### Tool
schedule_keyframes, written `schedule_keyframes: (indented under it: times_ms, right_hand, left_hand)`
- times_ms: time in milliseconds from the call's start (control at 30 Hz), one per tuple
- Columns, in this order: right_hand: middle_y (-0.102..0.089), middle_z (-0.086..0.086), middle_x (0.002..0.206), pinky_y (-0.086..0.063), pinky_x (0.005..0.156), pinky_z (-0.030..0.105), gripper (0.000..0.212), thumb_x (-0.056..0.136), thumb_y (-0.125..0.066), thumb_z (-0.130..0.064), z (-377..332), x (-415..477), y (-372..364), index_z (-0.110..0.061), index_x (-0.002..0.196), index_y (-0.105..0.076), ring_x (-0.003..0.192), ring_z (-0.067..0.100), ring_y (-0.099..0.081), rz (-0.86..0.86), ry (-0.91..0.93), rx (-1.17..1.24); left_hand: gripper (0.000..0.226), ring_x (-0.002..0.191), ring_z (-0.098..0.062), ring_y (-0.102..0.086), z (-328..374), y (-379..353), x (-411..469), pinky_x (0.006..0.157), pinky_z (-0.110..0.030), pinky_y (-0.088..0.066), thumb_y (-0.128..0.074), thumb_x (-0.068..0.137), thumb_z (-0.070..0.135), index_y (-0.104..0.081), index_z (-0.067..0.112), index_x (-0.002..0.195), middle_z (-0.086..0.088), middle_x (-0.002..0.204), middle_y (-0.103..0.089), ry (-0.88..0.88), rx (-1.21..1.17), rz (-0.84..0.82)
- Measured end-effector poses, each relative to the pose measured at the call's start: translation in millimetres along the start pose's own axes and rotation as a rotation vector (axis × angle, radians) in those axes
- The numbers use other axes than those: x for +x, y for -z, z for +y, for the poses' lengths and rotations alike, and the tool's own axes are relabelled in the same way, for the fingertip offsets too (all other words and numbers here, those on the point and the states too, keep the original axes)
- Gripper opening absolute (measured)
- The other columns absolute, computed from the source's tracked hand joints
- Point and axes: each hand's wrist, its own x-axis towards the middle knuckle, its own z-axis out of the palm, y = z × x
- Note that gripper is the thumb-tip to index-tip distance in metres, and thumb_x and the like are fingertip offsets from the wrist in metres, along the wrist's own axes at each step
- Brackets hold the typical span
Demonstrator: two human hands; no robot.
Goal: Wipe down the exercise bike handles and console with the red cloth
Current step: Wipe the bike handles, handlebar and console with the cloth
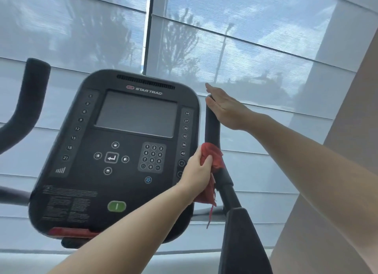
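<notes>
The black exercise bike console with its dark screen and keypad fills the middle of the view. The right handle rises just beside it, and the left handle curves up at the far left. My left hand grips the red cloth, pressed around the right handle about halfway up; a frayed end of the cloth hangs below the hand. My right hand rests flat against the top of the right handle with fingers stretched out, holding nothing.
Pale window blinds span the background behind the bike. A beige wall or pillar stands close on the right. The right handle's thick lower post runs down to the bottom edge.
</notes>
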Motion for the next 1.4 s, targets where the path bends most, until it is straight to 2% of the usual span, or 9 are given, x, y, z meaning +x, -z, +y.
schedule_keyframes:
  times_ms: [133,267,367,467,533,600,700,900,1400]
  right_hand:
    - [-0.017,-0.006,0.154,-0.016,0.111,0.031,0.057,0.098,-0.019,-0.047,0.6,0.8,-3.4,-0.023,0.148,-0.006,0.141,0.013,-0.018,0.016,0.001,0.033]
    - [-0.019,-0.006,0.153,-0.017,0.111,0.031,0.057,0.098,-0.019,-0.048,0.5,0.1,-4.4,-0.024,0.149,-0.008,0.141,0.013,-0.019,0.03,-0.005,0.083]
    - [-0.017,-0.007,0.154,-0.017,0.113,0.032,0.057,0.098,-0.019,-0.048,1.0,0.2,-5.6,-0.023,0.149,-0.01,0.141,0.011,-0.019,0.036,-0.002,0.126]
    - [-0.016,-0.007,0.154,-0.016,0.114,0.033,0.057,0.098,-0.019,-0.048,3.8,1.6,-7.8,-0.022,0.148,-0.01,0.141,0.011,-0.017,0.041,0.015,0.144]
    - [-0.018,-0.007,0.152,-0.017,0.113,0.032,0.057,0.098,-0.019,-0.048,5.6,2.5,-8.2,-0.022,0.148,-0.01,0.14,0.011,-0.02,0.04,0.024,0.164]
    - [-0.02,-0.006,0.151,-0.019,0.112,0.032,0.058,0.098,-0.019,-0.048,6.2,2.8,-8.3,-0.022,0.148,-0.01,0.138,0.012,-0.024,0.041,0.033,0.169]
    - [-0.021,-0.003,0.151,-0.019,0.109,0.03,0.057,0.098,-0.02,-0.047,5.5,1.7,-6.9,-0.021,0.148,-0.01,0.138,0.014,-0.025,0.042,0.046,0.155]
    - [-0.021,-0.004,0.152,-0.019,0.103,0.026,0.056,0.099,-0.02,-0.047,5.2,-0.7,-4.7,-0.022,0.148,-0.01,0.137,0.013,-0.024,0.028,0.046,0.172]
    - [-0.022,-0.003,0.151,-0.019,0.099,0.024,0.054,0.099,-0.021,-0.044,3.4,-1.2,-4.5,-0.021,0.148,-0.014,0.137,0.014,-0.026,0.037,0.038,0.18]
  left_hand:
    - [0.019,0.053,0.007,-0.057,4.9,-4.0,15.6,0.055,-0.002,-0.042,-0.043,0.098,0.024,-0.05,0.038,0.087,0.014,0.081,-0.059,0.019,-0.01,0.061]
    - [0.016,0.081,-0.007,-0.064,0.4,-6.9,14.4,0.087,-0.03,-0.052,-0.05,0.095,0.023,-0.062,0.025,0.105,0.01,0.088,-0.069,0.084,-0.051,0.067]
    - [0.017,0.063,-0.004,-0.059,0.6,-8.2,4.0,0.063,-0.023,-0.052,-0.049,0.095,0.021,-0.063,0.024,0.103,0.008,0.075,-0.065,0.118,-0.089,0.065]
    - [0.018,0.076,-0.018,-0.063,-1.5,-7.4,-7.1,0.055,-0.028,-0.054,-0.048,0.096,0.026,-0.063,0.026,0.106,-0.008,0.094,-0.067,0.197,-0.111,0.018]
    - [0.021,0.091,-0.022,-0.063,-1.4,-9.3,-7.2,0.069,-0.038,-0.058,-0.047,0.097,0.026,-0.059,0.025,0.114,-0.008,0.11,-0.064,0.164,-0.01,0.03]
    - [0.04,0.117,-0.02,-0.05,2.2,-11.4,-2.5,0.1,-0.028,-0.04,-0.046,0.097,0.025,-0.042,0.02,0.137,-0.004,0.133,-0.047,0.036,0.239,0.139]
    - [0.055,0.128,-0.015,-0.03,14.7,-18.9,3.6,0.102,-0.011,-0.017,-0.048,0.096,0.017,-0.022,0.008,0.143,-0.007,0.143,-0.022,-0.174,0.327,0.273]
    - [0.062,0.14,-0.019,-0.02,4.7,-30.5,-3.6,0.111,-0.03,-0.018,-0.042,0.098,0.03,-0.007,0.024,0.149,0.007,0.153,-0.004,-0.09,0.314,0.17]
    - [0.044,0.138,-0.008,-0.028,-0.6,-13.2,-19.2,0.106,-0.019,-0.025,-0.047,0.097,0.026,-0.04,0.038,0.139,0.014,0.156,-0.018,-0.229,0.564,0.085]
